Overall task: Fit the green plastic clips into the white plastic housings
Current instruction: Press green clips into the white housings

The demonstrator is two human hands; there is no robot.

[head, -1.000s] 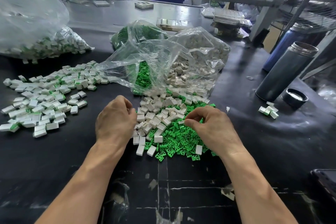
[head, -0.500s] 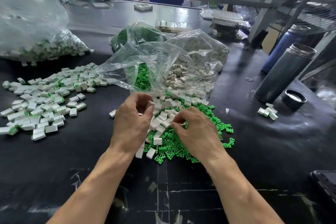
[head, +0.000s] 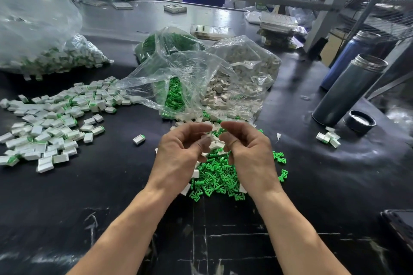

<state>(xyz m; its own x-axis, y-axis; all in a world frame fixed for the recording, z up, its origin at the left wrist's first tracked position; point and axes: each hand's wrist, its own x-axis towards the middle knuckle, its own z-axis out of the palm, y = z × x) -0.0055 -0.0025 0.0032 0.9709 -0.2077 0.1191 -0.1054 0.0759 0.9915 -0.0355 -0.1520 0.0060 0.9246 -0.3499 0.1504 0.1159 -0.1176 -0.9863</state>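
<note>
Both hands are raised over the loose green clips [head: 220,174], left hand [head: 181,152] and right hand [head: 248,152] with fingers curled close; what they pinch I cannot tell. Left of that heap lie many finished housings [head: 51,123]; plenty remain unfitted.

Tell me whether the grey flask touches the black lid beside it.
Apart. The head view shows a strip of dark table between the flask base and the lid.
</note>
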